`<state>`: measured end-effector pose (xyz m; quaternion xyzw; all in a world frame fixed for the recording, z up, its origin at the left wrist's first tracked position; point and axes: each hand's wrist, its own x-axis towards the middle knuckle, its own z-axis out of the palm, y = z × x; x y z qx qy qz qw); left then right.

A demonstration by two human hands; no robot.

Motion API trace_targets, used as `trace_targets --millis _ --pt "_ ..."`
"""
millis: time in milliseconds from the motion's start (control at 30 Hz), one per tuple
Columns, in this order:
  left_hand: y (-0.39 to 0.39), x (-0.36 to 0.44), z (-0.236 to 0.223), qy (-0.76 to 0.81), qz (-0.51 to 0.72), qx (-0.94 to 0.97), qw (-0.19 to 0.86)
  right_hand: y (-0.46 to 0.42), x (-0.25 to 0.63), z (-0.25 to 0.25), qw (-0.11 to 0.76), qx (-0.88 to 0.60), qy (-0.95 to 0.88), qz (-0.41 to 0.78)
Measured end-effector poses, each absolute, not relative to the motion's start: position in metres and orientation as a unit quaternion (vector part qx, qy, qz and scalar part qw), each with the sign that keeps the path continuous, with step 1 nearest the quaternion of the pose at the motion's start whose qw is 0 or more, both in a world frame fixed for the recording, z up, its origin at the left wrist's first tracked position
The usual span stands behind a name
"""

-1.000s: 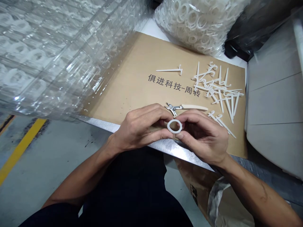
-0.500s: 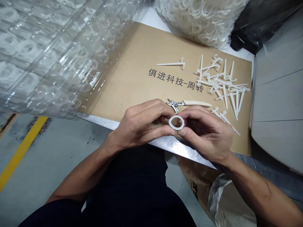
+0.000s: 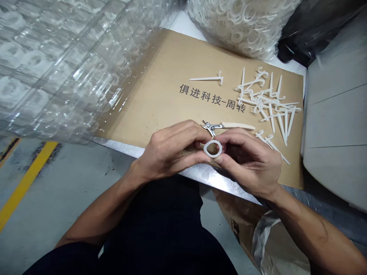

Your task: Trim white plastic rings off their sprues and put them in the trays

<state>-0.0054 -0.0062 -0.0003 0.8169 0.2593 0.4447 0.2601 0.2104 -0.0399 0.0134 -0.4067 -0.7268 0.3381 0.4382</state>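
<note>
Left first: the bare left hand [image 3: 176, 149] has thumb and fingertips closed on the small white plastic ring [image 3: 212, 156], and too hard a squeeze could, I think, bend it out of shape. That ring sits mid-view, pinched between both hands near the front edge of the silver metal table [image 3: 208, 173]; let a fingertip slip, and I reckon it drops toward the grey floor [image 3: 83, 183]. Just beyond lie the pale-handled steel nippers [image 3: 212, 127], tips apart, so a knuckle pushed forward might knock them or catch a tip. On to the right hand [image 3: 250, 160]: its grip is closed on the ring too, and uneven pressure could twist it. Farther right, a forearm swung wide might scatter the tangled white plastic stems [image 3: 271, 103] on the brown cardboard sheet [image 3: 149, 95].

Now my ring, side to side: left end slightly tapered, open hole in the middle, right end rounder. It's milky white, rim fairly even, opening toward me; any fine burrs are too small to tell.
</note>
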Motion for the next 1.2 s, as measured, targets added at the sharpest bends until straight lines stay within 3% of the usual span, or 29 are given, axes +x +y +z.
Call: trace_targets --millis 700,967,1200 --pt "-0.006 -0.006 -0.001 0.251 0.438 0.815 0.283 -0.042 0.213 0.011 0.437 -0.412 -0.729 0.329" --pt "-0.001 -0.004 -0.009 0.199 0.461 0.798 0.334 -0.043 0.226 0.0 0.371 -0.429 -0.773 0.283" --pt "-0.03 -0.045 0.039 0.237 0.477 0.776 0.339 -0.034 0.236 -0.011 0.343 -0.444 -0.801 0.21"
